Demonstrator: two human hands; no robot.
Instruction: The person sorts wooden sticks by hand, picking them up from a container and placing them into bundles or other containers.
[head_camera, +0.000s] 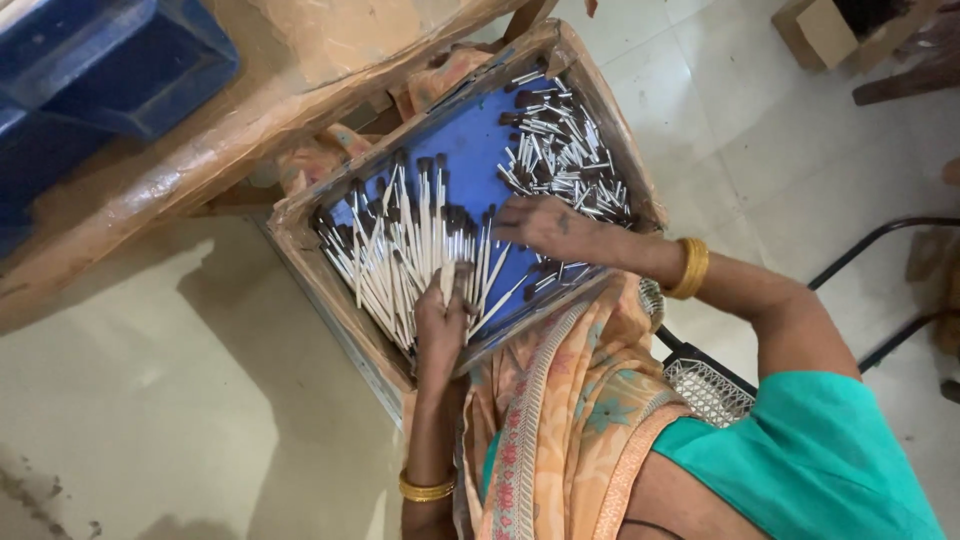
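While the left hand (441, 322) pinches white sticks (400, 255) mid-frame to keep them aligned, the right hand (545, 228) rests open-fingered on the blue tray (470, 150).

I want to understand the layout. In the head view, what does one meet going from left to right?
Blue crate → left hand holding white sticks → right hand → gold bangle → cardboard box.
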